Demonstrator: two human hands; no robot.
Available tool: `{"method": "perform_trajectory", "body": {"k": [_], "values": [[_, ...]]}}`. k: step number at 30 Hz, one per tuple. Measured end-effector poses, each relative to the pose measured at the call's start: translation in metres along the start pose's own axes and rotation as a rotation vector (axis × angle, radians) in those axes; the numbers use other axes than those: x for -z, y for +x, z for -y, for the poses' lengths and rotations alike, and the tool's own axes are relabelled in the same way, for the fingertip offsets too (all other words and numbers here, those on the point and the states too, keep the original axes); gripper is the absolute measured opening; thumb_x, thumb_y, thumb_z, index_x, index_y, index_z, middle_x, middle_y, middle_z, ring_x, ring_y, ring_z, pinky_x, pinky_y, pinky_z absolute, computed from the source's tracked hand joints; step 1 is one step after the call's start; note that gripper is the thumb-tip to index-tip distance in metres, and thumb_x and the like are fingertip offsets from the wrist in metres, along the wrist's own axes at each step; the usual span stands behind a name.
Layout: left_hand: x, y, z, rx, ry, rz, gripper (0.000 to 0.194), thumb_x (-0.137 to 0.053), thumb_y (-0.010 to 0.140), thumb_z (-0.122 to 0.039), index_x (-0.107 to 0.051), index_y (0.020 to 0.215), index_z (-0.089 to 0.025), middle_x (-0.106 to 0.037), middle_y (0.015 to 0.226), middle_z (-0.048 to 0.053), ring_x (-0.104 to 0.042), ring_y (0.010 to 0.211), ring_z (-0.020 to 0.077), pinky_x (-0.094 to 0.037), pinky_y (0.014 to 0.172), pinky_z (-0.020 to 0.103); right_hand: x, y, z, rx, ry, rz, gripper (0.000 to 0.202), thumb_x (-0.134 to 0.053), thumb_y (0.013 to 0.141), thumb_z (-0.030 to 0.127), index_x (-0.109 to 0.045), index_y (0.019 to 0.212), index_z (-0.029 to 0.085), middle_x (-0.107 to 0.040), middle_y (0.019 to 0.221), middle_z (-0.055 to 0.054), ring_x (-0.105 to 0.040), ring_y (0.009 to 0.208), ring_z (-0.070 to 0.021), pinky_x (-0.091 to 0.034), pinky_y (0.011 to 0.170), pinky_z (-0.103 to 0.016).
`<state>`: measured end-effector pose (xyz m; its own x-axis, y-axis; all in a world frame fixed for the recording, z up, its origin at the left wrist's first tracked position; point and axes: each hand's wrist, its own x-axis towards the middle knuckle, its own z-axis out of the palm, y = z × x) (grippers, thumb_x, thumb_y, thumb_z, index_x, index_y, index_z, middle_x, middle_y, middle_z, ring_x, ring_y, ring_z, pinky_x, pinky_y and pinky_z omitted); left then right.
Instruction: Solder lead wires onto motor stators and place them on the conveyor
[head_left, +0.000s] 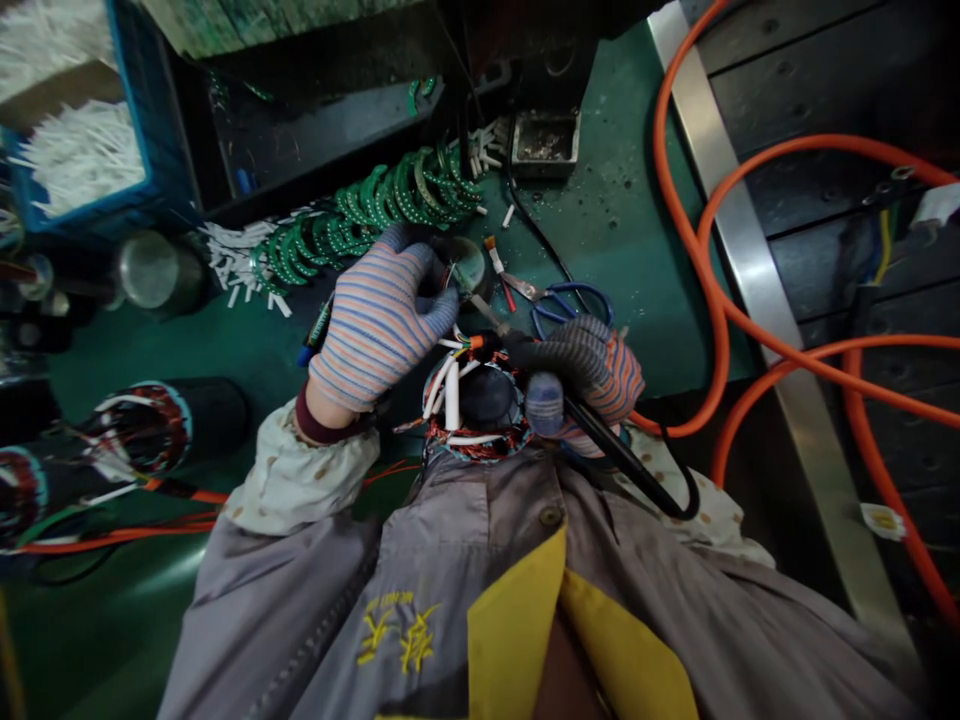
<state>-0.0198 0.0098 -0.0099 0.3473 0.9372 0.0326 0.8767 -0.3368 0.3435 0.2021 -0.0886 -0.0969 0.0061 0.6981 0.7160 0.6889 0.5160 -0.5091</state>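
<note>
My left hand (pixel 390 310), in a striped knit glove, has thumb and fingers closed together beside a small round tin (pixel 469 265). Something thin shows at its fingertips, too small to name. In my right hand (pixel 585 375), also gloved, is a soldering iron (pixel 611 450) with a black handle and cord. Its flat metal tip points up and left, close to the tin and the left fingertips. Just below, against my apron, stands a wound motor stator (pixel 487 440) with white sleeves (pixel 452 395) and coloured leads on top.
Curved green strips (pixel 405 190) lie in a row behind the hands. Blue-handled scissors (pixel 574 300), a small brush (pixel 493 252) and a metal tray (pixel 546 140) are on the green bench. More stators (pixel 180 425) stand left; an orange hose (pixel 716 290) loops right.
</note>
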Motion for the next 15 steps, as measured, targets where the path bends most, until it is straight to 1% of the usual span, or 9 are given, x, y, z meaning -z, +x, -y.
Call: {"method": "perform_trajectory", "body": {"k": [2,5,8,10,11,13,15], "values": [[0.000,0.001,-0.001,0.009,0.005,0.011,0.004,-0.081,0.103,-0.025,-0.077,0.103,-0.026,-0.079,0.119,0.009,-0.082,0.118,0.0356,-0.071,0.110,0.050,0.000,0.001,-0.001,0.002,-0.040,0.007,0.060,-0.044,0.128,0.056,-0.090,0.102,0.028,-0.070,0.082,-0.002,-0.069,0.081,-0.0209,-0.060,0.081,-0.035],[0.000,-0.001,0.000,-0.003,0.029,0.005,0.006,-0.081,0.106,-0.031,-0.077,0.104,-0.026,-0.080,0.117,0.008,-0.082,0.117,0.0349,-0.071,0.110,0.049,0.002,-0.002,-0.002,-0.014,-0.078,0.068,0.065,-0.041,0.126,0.061,-0.090,0.100,0.029,-0.070,0.080,-0.003,-0.069,0.082,-0.0222,-0.061,0.081,-0.036],[-0.001,-0.003,0.001,-0.027,0.027,-0.018,0.009,-0.082,0.107,-0.035,-0.078,0.105,-0.028,-0.081,0.118,0.008,-0.081,0.117,0.0347,-0.072,0.109,0.049,0.005,-0.007,0.001,-0.092,-0.041,0.131,0.054,-0.048,0.124,0.059,-0.091,0.104,0.033,-0.074,0.083,-0.003,-0.071,0.083,-0.0241,-0.060,0.082,-0.039],[-0.001,-0.004,0.002,-0.035,0.017,-0.024,0.008,-0.081,0.108,-0.036,-0.078,0.106,-0.029,-0.081,0.120,0.009,-0.081,0.119,0.0360,-0.072,0.109,0.051,0.005,-0.007,0.005,-0.163,-0.056,0.141,0.054,-0.046,0.124,0.058,-0.091,0.105,0.035,-0.076,0.085,-0.004,-0.072,0.085,-0.0260,-0.060,0.082,-0.042],[-0.001,-0.005,0.003,-0.037,0.015,-0.022,0.008,-0.081,0.108,-0.036,-0.078,0.106,-0.029,-0.081,0.120,0.009,-0.081,0.121,0.0367,-0.071,0.110,0.051,0.004,-0.005,0.007,-0.198,-0.070,0.124,0.056,-0.044,0.124,0.058,-0.091,0.106,0.035,-0.078,0.088,-0.005,-0.073,0.087,-0.0275,-0.060,0.083,-0.044],[-0.002,-0.004,0.003,-0.035,0.011,-0.016,0.008,-0.080,0.108,-0.037,-0.078,0.107,-0.029,-0.080,0.122,0.010,-0.081,0.123,0.0379,-0.070,0.112,0.052,0.001,0.002,0.010,-0.267,-0.077,0.093,0.052,-0.046,0.122,0.055,-0.091,0.110,0.033,-0.082,0.097,-0.009,-0.076,0.096,-0.0315,-0.062,0.090,-0.050],[-0.003,-0.004,0.003,-0.032,0.000,-0.014,0.009,-0.079,0.109,-0.037,-0.078,0.107,-0.029,-0.080,0.123,0.011,-0.080,0.124,0.0386,-0.069,0.114,0.054,-0.003,0.013,0.010,-0.303,-0.056,0.139,0.042,-0.053,0.120,0.047,-0.091,0.117,0.030,-0.084,0.108,-0.012,-0.076,0.108,-0.0349,-0.062,0.101,-0.055]]}}
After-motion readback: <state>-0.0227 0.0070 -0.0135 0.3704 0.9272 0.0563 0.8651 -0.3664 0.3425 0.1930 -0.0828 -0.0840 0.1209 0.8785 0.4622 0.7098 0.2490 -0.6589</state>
